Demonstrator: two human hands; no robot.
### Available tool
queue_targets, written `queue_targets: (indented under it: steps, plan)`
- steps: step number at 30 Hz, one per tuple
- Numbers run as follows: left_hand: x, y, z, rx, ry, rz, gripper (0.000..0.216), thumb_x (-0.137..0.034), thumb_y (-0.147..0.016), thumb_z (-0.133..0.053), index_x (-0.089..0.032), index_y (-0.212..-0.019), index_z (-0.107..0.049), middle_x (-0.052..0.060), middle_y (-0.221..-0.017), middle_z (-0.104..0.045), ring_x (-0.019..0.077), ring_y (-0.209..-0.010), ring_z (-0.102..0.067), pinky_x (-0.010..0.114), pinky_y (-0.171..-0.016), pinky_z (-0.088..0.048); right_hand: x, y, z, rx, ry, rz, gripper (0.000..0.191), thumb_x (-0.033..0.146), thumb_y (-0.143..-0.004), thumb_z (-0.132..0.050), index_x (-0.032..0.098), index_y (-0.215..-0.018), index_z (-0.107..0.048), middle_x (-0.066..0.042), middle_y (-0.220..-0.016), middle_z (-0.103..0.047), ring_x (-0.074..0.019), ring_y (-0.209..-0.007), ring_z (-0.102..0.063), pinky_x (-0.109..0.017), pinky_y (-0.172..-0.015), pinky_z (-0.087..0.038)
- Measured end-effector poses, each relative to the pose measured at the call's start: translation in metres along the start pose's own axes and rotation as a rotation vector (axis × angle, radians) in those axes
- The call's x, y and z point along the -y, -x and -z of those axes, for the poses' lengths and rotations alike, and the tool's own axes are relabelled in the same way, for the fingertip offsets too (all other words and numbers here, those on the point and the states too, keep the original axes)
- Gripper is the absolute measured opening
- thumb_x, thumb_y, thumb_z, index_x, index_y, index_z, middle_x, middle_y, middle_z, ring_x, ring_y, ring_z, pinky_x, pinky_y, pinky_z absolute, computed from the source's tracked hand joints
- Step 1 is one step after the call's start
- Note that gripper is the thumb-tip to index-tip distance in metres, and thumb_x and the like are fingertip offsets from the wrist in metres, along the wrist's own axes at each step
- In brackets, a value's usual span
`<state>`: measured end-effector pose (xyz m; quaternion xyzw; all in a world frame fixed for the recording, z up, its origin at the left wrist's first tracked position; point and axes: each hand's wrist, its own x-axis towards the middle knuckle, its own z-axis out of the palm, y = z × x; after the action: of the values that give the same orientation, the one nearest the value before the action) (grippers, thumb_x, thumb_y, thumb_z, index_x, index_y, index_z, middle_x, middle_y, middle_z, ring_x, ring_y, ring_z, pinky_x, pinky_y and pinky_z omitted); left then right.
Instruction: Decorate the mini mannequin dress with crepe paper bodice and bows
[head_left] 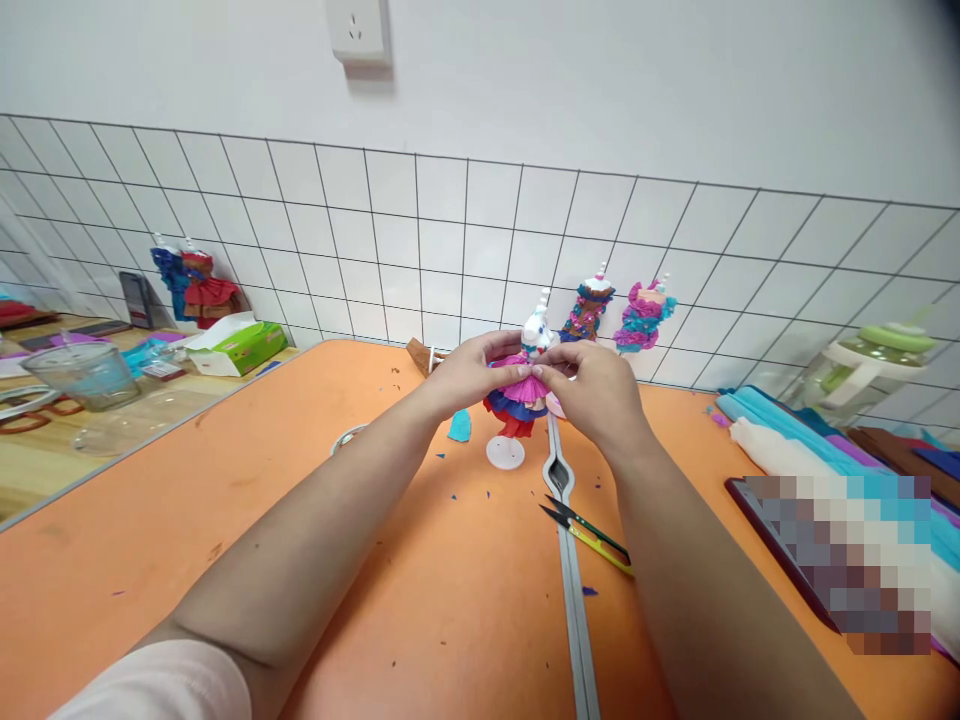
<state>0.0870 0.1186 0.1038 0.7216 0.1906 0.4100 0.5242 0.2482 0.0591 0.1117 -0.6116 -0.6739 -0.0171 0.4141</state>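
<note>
A miniature dress form (537,335) with a white top stands upright on a round white base (505,453). Layers of ruffled paper in pink, blue and red make up its skirt (517,410). At the waist, my left hand (476,372) has thumb and fingers closed on the left side of the pink pleated paper (526,385). From the other side my right hand (598,392) pinches the same pink paper, thumb tips nearly meeting. Below my right hand lie thread snips (589,535) with black blades and a yellow-green handle, across a grey strip (570,590).
Two more dressed forms (589,305) stand against the tiled wall behind. Rolled coloured paper (780,425), a phone (787,560) and a green-lidded jug (862,370) are at right. A tissue pack (255,347) and a clear cup (79,375) sit left. Paper scraps (460,427) dot the orange tabletop.
</note>
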Motion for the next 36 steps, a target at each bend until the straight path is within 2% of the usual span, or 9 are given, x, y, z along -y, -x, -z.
queue_targets:
  steps: [7, 16, 23, 26, 30, 32, 36]
  plan:
    - [0.002, -0.001, 0.001, -0.013, -0.019, -0.003, 0.046, -0.024, -0.073, -0.074, -0.017, -0.117, -0.064, 0.014, -0.122, -0.064, 0.0295, -0.122, -0.052, 0.047, -0.099, -0.044, 0.002, 0.000, 0.002, 0.010, -0.010, -0.054, 0.010, 0.031, -0.077, -0.064, 0.026, -0.079, -0.072, 0.003, -0.077, -0.073, -0.0178, -0.074, -0.063, -0.030, -0.064, -0.041]
    - [0.001, -0.001, 0.003, -0.018, -0.031, -0.001, 0.044, -0.020, -0.074, -0.073, -0.016, -0.117, -0.062, 0.013, -0.126, -0.061, 0.0274, -0.123, -0.051, 0.044, -0.099, -0.043, 0.002, 0.001, 0.002, -0.015, 0.013, -0.042, 0.007, 0.028, -0.074, -0.062, 0.024, -0.074, -0.068, 0.002, -0.078, -0.070, -0.0162, -0.070, -0.059, -0.029, -0.062, -0.038]
    - [-0.001, 0.000, -0.002, -0.032, -0.043, 0.005, 0.047, -0.018, -0.068, -0.077, -0.015, -0.113, -0.060, 0.013, -0.123, -0.061, 0.0269, -0.118, -0.053, 0.042, -0.096, -0.046, 0.004, 0.002, 0.003, -0.050, 0.148, -0.101, 0.028, 0.041, -0.071, -0.063, 0.022, -0.063, -0.044, 0.003, -0.061, -0.054, -0.0151, -0.060, -0.046, -0.027, -0.053, -0.027]
    - [0.001, 0.001, -0.004, -0.047, -0.044, -0.008, 0.046, -0.016, -0.069, -0.076, -0.016, -0.111, -0.059, 0.012, -0.120, -0.062, 0.0251, -0.115, -0.055, 0.041, -0.096, -0.047, 0.001, 0.000, 0.001, -0.026, 0.094, -0.121, 0.031, 0.040, -0.071, -0.063, 0.022, -0.062, -0.040, 0.004, -0.059, -0.048, -0.0133, -0.056, -0.041, -0.026, -0.052, -0.025]
    - [0.001, -0.001, 0.001, -0.077, -0.014, 0.020, 0.048, -0.018, -0.069, -0.076, -0.016, -0.114, -0.059, 0.013, -0.121, -0.061, 0.0263, -0.117, -0.055, 0.042, -0.097, -0.046, -0.007, -0.003, 0.002, 0.059, -0.153, -0.106, 0.032, 0.041, -0.073, -0.063, 0.022, -0.063, -0.039, 0.005, -0.058, -0.044, -0.0114, -0.054, -0.037, -0.024, -0.051, -0.027]
    - [0.000, -0.001, 0.005, -0.098, -0.004, 0.042, 0.049, -0.020, -0.067, -0.077, -0.015, -0.112, -0.060, 0.013, -0.118, -0.063, 0.0267, -0.111, -0.058, 0.043, -0.095, -0.046, -0.008, -0.003, 0.004, 0.052, -0.233, -0.101, 0.033, 0.044, -0.073, -0.062, 0.022, -0.064, -0.039, 0.005, -0.060, -0.044, -0.0109, -0.054, -0.037, -0.024, -0.051, -0.027]
    - [-0.004, -0.001, 0.006, -0.109, -0.004, 0.057, 0.041, -0.026, -0.069, -0.076, -0.015, -0.106, -0.062, 0.010, -0.107, -0.067, 0.0244, -0.099, -0.063, 0.042, -0.090, -0.047, -0.005, -0.003, 0.004, 0.009, -0.112, -0.126, 0.033, 0.042, -0.070, -0.064, 0.022, -0.063, -0.040, 0.005, -0.060, -0.046, -0.0113, -0.055, -0.039, -0.025, -0.051, -0.027]
